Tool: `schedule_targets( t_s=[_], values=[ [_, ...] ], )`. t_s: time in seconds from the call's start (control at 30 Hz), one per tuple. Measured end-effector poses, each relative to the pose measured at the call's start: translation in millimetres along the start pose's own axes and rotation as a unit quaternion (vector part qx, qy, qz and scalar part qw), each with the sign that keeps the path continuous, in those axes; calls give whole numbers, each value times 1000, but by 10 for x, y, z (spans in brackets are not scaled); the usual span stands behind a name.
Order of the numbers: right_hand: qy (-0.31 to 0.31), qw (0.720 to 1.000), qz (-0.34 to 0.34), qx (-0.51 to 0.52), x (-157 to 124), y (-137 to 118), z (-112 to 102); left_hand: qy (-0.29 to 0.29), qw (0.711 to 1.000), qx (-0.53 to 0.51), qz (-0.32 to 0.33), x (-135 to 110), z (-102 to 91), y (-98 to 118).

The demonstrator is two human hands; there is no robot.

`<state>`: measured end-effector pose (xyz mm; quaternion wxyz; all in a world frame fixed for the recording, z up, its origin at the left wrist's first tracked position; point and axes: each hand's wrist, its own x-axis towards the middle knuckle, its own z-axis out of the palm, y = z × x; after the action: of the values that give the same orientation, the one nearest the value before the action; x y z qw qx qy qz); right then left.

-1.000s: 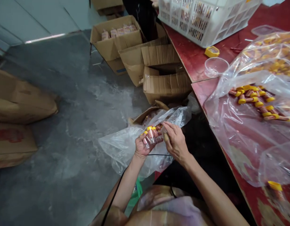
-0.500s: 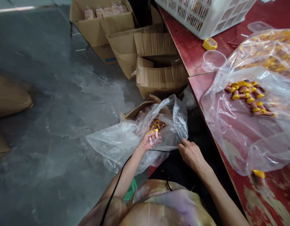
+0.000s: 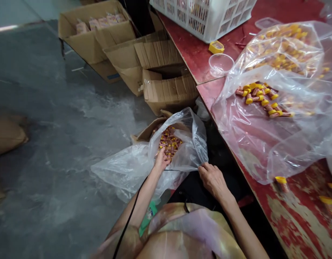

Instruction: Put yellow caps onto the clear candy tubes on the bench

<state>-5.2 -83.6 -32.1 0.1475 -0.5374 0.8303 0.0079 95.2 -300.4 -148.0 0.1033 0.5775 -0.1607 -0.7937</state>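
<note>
My left hand (image 3: 161, 160) is at the mouth of a clear plastic bag (image 3: 197, 131), its fingers apart over a heap of small yellow-capped bottles (image 3: 170, 142). No bottle shows in the palm. At the bag's near right edge, my right hand (image 3: 213, 178) pinches the plastic film. The bag sits partly inside a cardboard box (image 3: 148, 131), and a loose flap of film spreads to the left. A thin black cord (image 3: 130, 212) runs along my left forearm.
On the red table (image 3: 292, 216), large clear bags (image 3: 244, 151) hold more yellow-capped bottles (image 3: 259, 93). A white crate (image 3: 206, 21), a yellow container (image 3: 216, 46) and a clear cup (image 3: 221, 64) stand farther back. Several cardboard boxes (image 3: 166, 90) line the table's left side.
My left hand has moved slightly left to the bag's heap, and the clear yellow-capped bottles it held no longer show in it. My right hand still grips the film. The view has shifted right.
</note>
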Motion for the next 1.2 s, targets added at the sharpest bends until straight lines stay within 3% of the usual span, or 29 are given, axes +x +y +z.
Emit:
schedule_targets(
  t_s=[0.17, 0.3, 0.37, 0.47, 0.53, 0.6, 0.67, 0.8, 1.0, 1.2],
  values=[
    [19, 1000, -7, 9, -33, -7, 55, -109, 992, -59, 10, -576, 120, 178],
    [121, 987, 18, 105, -90, -25, 63, -200, 977, -77, 6, -964, 342, 181],
    [191, 955, 48, 224, -137, -35, -1, -237, 969, -71, -3, -1101, 469, 130],
    [272, 872, 95, 395, -225, -50, -185, -296, 953, -56, -22, -1261, 663, 1],
    [299, 831, 122, 453, -290, -59, -324, -342, 938, -41, -40, -1357, 791, -112],
    [318, 810, 137, 474, -356, -65, -436, -379, 924, -20, -51, -1454, 913, -230],
    [338, 806, 140, 466, -419, -63, -498, -394, 918, 4, -49, -1553, 1023, -339],
    [376, 824, 165, 391, -531, -6, -485, -399, 915, 59, -19, -1724, 1177, -494],
    [430, 825, 182, 318, -676, 130, -360, -419, 897, 141, 12, -1856, 1259, -651],
    [461, 798, 227, 315, -814, 173, -255, -421, 881, 216, 25, -1945, 1318, -799]
  ],
)
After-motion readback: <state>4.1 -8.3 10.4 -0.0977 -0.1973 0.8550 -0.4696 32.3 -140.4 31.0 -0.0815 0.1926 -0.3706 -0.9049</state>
